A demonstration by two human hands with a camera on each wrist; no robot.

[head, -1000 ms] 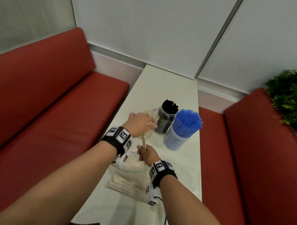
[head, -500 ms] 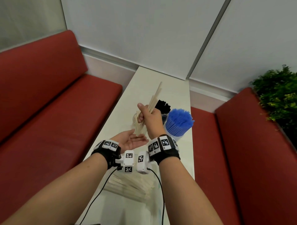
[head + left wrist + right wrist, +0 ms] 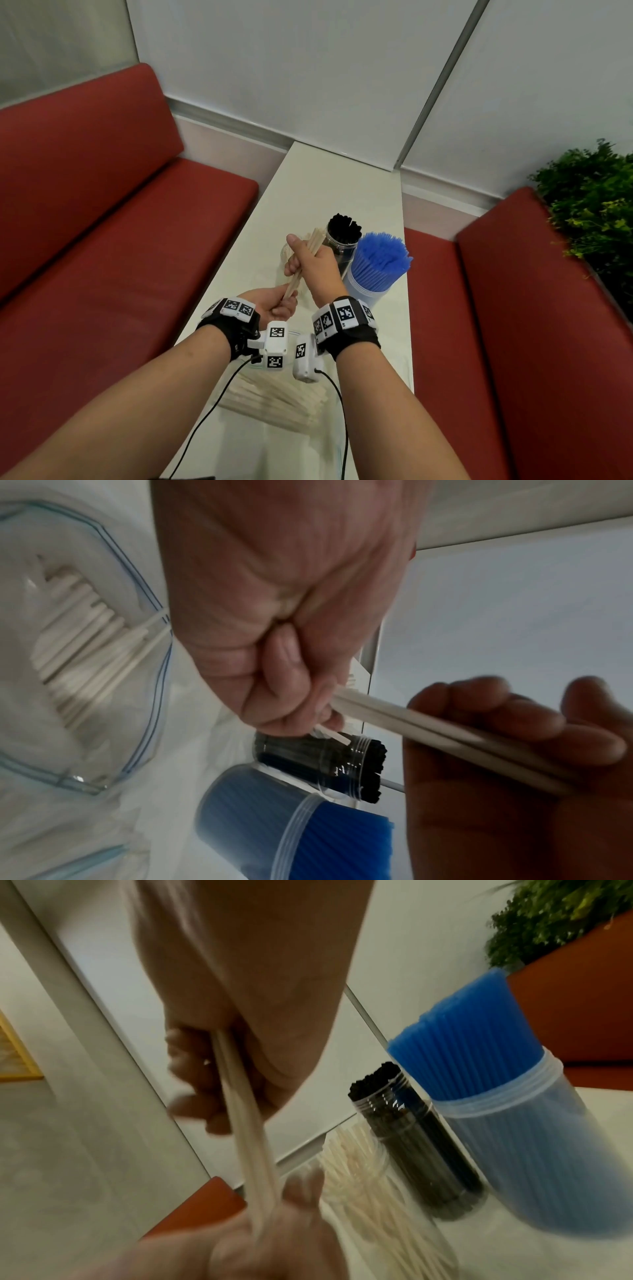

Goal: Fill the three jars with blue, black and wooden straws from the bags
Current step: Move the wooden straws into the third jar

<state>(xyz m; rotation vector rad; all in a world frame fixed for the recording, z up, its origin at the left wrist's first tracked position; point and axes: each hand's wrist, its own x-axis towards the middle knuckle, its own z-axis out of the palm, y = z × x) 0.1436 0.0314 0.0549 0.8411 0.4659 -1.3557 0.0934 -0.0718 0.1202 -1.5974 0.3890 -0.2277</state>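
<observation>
My right hand (image 3: 311, 267) grips a small bundle of wooden straws (image 3: 313, 241), held tilted above the table. Their lower ends (image 3: 293, 287) run into my left hand (image 3: 274, 305), whose fingers (image 3: 479, 712) curl round them. Just behind the hands stands a clear jar (image 3: 377, 1191) partly filled with wooden straws, mostly hidden in the head view. To its right are the jar of black straws (image 3: 342, 236) and the jar packed with blue straws (image 3: 376, 270). A clear bag of wooden straws (image 3: 274, 397) lies under my wrists.
The narrow white table (image 3: 325, 185) runs away from me to the wall, between two red benches (image 3: 102, 240). A green plant (image 3: 589, 212) stands at the far right. Cables hang from my wrist cameras over the bag.
The right hand lifted a bundle of wooden straws out of the bag, then lowered it. The left hand left the jar, turned palm up and now curls round the straws' lower ends.
</observation>
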